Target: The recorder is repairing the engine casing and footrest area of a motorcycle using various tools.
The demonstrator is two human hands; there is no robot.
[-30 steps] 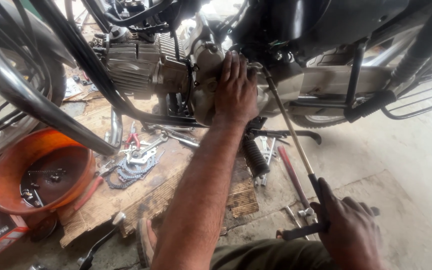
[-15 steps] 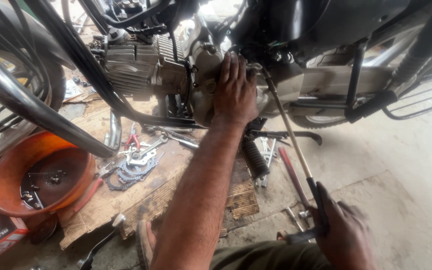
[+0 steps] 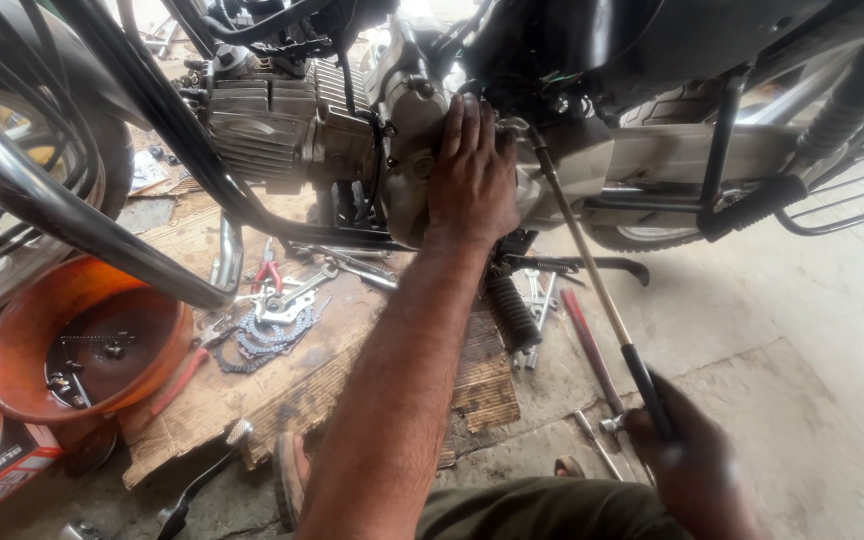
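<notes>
Soft daylight, glare at top, edges warped.

A basin (image 3: pixel 27 340) sits left of the cardboard (image 3: pixel 282 390), which lies below the engine (image 3: pixel 282 125).

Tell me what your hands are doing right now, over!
Left hand flat on engine side cover. Right hand gripping long tool, tip up at engine. Footpeg below left forearm, nothing blocking.
</notes>
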